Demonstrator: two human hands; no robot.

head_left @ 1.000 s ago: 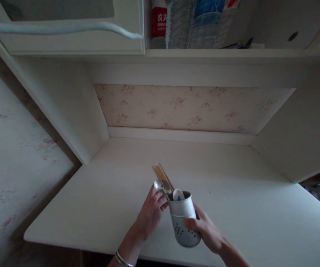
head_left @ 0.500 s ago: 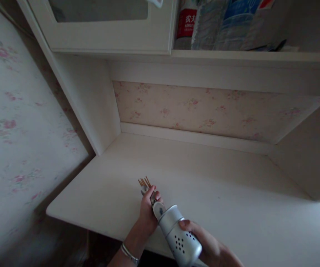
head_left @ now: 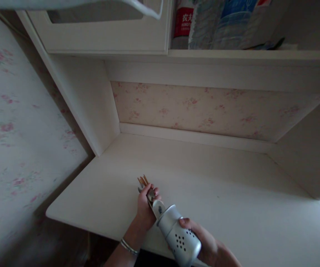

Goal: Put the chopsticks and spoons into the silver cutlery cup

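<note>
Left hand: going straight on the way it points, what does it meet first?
The left hand, shut on chopsticks and spoons, points across bare desk top; the way looks free until, probably, the floral back panel.

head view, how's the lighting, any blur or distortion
Head view: dim, underexposed, no glare on the white desk top; wide lens bends the white cabinet; floral wall at left looks soft; perforated silver metal holder in the right hand is fairly sharp, wooden chopsticks in the left hand less so.
</note>
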